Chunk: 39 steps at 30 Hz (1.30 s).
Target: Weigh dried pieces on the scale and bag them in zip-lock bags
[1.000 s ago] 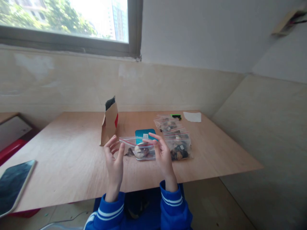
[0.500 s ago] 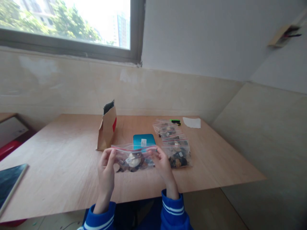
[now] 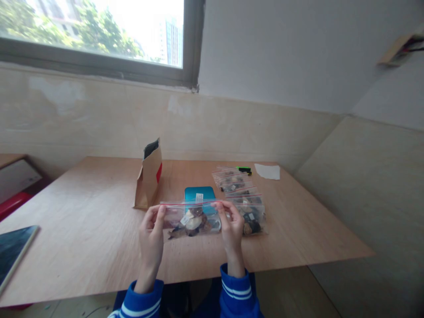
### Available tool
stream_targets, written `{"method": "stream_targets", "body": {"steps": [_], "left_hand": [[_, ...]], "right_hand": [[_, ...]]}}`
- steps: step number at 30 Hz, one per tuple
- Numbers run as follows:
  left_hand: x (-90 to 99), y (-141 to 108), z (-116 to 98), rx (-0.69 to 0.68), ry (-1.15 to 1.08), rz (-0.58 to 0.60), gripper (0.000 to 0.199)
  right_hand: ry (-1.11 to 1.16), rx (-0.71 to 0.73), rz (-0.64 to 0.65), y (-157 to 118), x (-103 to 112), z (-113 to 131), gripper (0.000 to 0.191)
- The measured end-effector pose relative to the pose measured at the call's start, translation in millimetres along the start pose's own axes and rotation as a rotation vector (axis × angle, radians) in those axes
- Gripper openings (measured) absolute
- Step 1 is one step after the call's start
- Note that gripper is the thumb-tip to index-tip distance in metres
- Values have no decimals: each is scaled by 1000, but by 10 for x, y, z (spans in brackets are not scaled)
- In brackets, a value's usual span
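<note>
A clear zip bag (image 3: 195,221) with a red strip along its top hangs between my two hands. Inside lie pale, brown and dark dried-looking pieces and a small white label. My left hand (image 3: 152,232) pinches the bag's upper left corner between thumb and fingers. At the upper right corner, my right hand (image 3: 232,223) grips the same edge, thumb in front. Behind the bag is a teal, flat box-like thing (image 3: 199,192) with a white label, its lower part seen through the plastic. Several similar filled bags (image 3: 253,221) lie overlapping in a row beyond my right hand.
An open brown paper bag (image 3: 147,183) stands left of the teal thing. A green and black tool (image 3: 244,169) and a white paper sheet (image 3: 267,171) lie at the back right. A dark flat panel (image 3: 15,251) rests at the table's left edge.
Both hands have shifted slightly right with the bag. Its top edge is now pulled straighter, and my right hand has moved its grip along the edge to the corner.
</note>
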<state>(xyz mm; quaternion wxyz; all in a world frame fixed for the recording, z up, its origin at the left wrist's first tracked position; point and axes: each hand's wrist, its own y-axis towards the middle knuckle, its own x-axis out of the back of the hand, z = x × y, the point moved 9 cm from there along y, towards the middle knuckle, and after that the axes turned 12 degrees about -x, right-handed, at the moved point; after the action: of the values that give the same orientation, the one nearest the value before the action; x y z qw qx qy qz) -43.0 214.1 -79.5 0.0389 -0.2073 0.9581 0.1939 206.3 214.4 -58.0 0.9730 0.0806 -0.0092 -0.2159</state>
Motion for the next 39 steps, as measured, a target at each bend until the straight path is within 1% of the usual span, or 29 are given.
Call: {"method": "stream_targets", "body": {"steps": [4, 5, 6, 8, 10, 11, 12, 14, 15, 16, 18, 20, 22, 27, 29, 32, 36, 39], "left_hand": [[43, -36, -164, -93, 79, -81, 29], [56, -41, -210, -115, 101, -93, 29], [77, -41, -253, -134, 122, -107, 28], [125, -24, -323, -172, 146, -124, 27], [126, 10, -349, -193, 135, -79, 26], [102, 24, -353, -201, 130, -33, 26], [64, 32, -354, -208, 135, 24, 26], [-30, 18, -352, -217, 180, 137, 25], [-80, -1, -357, -225, 208, 186, 25], [-135, -25, -366, -235, 230, 234, 24], [-242, -79, -398, -263, 245, 320, 23], [-309, -118, -435, -296, 241, 369, 21], [-333, -131, -441, -305, 242, 389, 20], [-369, -133, -395, -277, 228, 434, 20], [-388, -137, -392, -265, 211, 444, 22], [-416, -142, -368, -230, 187, 459, 21], [-414, -136, -296, -189, 165, 434, 19], [-398, -134, -261, -182, 158, 393, 18]], "right_hand": [[29, 39, -124, -61, 116, 66, 22], [43, 56, -136, -72, 136, 95, 22], [55, 66, -119, -73, 135, 119, 21], [48, 70, 1, -49, 60, 151, 21], [-23, 87, 134, -29, -42, 181, 19], [-82, 113, 155, -26, -65, 206, 16], [-147, 150, 143, -30, -70, 244, 18], [-273, 233, 99, -72, -96, 346, 35], [-322, 276, 107, -112, -145, 405, 40], [-360, 311, 144, -162, -219, 459, 40], [-396, 361, 249, -266, -384, 547, 28], [-395, 378, 307, -330, -479, 602, 13], [-374, 380, 315, -342, -502, 619, 3], [-338, 352, 309, -292, -469, 538, 10], [-353, 339, 298, -282, -465, 501, 12], [-400, 358, 273, -295, -483, 478, 14], [-446, 405, 262, -333, -543, 461, 14], [-432, 395, 274, -342, -581, 442, 15]]}}
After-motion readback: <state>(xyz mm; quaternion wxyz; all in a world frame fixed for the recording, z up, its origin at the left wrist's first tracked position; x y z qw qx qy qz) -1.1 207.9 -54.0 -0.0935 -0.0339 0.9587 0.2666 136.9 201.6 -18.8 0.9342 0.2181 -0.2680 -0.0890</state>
